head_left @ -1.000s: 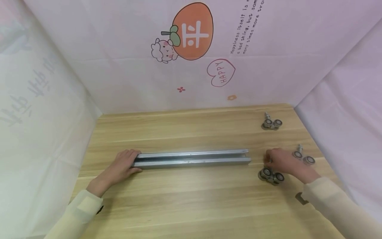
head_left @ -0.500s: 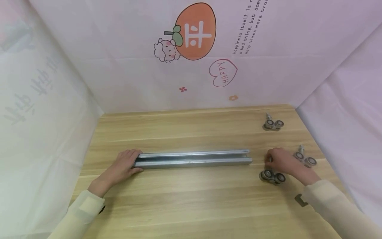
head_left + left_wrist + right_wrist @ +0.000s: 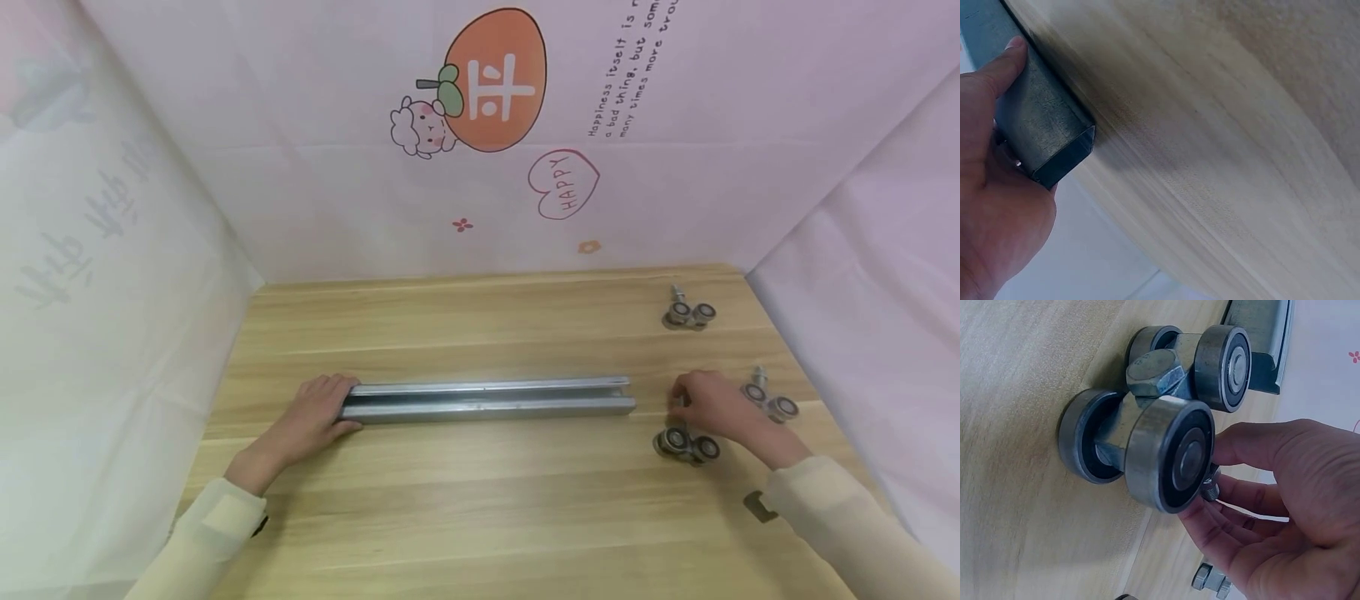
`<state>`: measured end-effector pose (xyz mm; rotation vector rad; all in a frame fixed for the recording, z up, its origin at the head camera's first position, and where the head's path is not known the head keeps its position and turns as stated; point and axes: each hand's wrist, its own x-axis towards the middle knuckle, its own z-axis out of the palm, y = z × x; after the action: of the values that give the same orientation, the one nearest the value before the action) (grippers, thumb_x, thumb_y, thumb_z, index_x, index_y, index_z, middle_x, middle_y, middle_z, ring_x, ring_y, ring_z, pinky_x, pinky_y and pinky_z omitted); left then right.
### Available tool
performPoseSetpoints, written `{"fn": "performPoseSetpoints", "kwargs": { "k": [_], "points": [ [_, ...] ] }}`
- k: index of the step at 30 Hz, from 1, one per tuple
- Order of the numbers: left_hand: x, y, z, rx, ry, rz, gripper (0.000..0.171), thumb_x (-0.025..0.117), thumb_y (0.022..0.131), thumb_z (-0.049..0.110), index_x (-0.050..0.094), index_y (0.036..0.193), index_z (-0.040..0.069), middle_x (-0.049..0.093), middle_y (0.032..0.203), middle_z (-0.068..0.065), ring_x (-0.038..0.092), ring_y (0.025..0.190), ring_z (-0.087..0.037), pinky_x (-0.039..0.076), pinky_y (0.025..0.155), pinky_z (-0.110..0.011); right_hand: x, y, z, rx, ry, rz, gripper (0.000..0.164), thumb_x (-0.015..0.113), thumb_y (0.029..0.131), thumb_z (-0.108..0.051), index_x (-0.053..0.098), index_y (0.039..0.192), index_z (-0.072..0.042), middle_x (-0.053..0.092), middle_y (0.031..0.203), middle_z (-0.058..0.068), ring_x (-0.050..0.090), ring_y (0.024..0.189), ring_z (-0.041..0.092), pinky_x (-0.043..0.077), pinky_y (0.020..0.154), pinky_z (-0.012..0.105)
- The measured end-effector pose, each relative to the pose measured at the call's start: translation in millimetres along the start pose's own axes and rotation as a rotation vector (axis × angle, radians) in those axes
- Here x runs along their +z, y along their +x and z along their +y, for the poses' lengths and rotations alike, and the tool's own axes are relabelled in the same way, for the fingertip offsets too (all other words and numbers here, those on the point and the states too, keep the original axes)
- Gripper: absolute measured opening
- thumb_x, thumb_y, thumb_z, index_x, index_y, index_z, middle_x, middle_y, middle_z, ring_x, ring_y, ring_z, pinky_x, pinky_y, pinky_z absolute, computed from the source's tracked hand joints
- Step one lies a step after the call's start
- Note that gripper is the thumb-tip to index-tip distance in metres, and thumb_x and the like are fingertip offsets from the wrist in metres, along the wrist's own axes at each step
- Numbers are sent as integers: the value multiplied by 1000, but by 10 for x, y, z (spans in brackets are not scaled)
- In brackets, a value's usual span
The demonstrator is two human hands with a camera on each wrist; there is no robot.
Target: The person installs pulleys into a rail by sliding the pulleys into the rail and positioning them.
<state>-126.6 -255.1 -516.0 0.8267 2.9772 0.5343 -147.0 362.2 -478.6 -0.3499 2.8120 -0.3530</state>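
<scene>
A silver metal channel track lies crosswise on the wooden table, its slot facing up. My left hand grips its left end, thumb along the near side. In the left wrist view, that thumb presses the flat outer wall of the track. Just beyond the track's right end, my right hand holds a four-wheeled roller trolley by its bolt. Close up in the right wrist view, thumb and fingers pinch the threaded bolt, with the steel wheels toward the camera.
Two more roller trolleys lie on the right: one at the back, one beside my right wrist. Pale printed cloth walls the table at the back and both sides.
The head view has shifted slightly, so everything appears a little further right. Both hands keep their holds, and the track and trolleys stay in place.
</scene>
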Motion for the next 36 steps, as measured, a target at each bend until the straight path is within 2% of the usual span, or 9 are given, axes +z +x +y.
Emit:
{"fn": "performPoseSetpoints", "kwargs": {
  "k": [7, 23, 30, 36],
  "points": [
    [26, -19, 10, 25, 46, 24, 61, 73, 84, 30, 48, 132, 0, 60, 120, -14, 53, 108, -31, 35, 103, -54, 7, -4, 15, -7, 12, 24, 25, 74, 79, -16, 70, 94, 4, 70, 83, 11, 59, 65, 13, 54, 61, 37],
    [86, -16, -22, 45, 40, 60, 60, 73, 85, 30, 47, 132, 2, 59, 118, -12, 52, 105, -29, 33, 102, -53, -100, -17, 12, 0, -5, 105, 32, 74, 80, -16, 68, 99, 9, 65, 74, 5, 57, 62, 14, 52, 56, 34],
    [79, -18, -36, 23, 34, 31, 59, 70, 87, 33, 46, 133, 4, 59, 119, -11, 51, 106, -28, 32, 103, -51, -153, -18, 12, -15, 1, 188, 32, 76, 79, -17, 67, 99, 8, 65, 73, 5, 56, 59, 13, 50, 51, 31],
    [85, -27, -38, 16, 38, 34, 59, 71, 86, 32, 47, 132, 4, 59, 118, -12, 51, 106, -29, 33, 103, -52, -180, -28, -3, -17, 11, 237, 32, 78, 77, -14, 67, 100, 6, 68, 79, 10, 59, 63, 16, 52, 53, 34]
  ]
}}
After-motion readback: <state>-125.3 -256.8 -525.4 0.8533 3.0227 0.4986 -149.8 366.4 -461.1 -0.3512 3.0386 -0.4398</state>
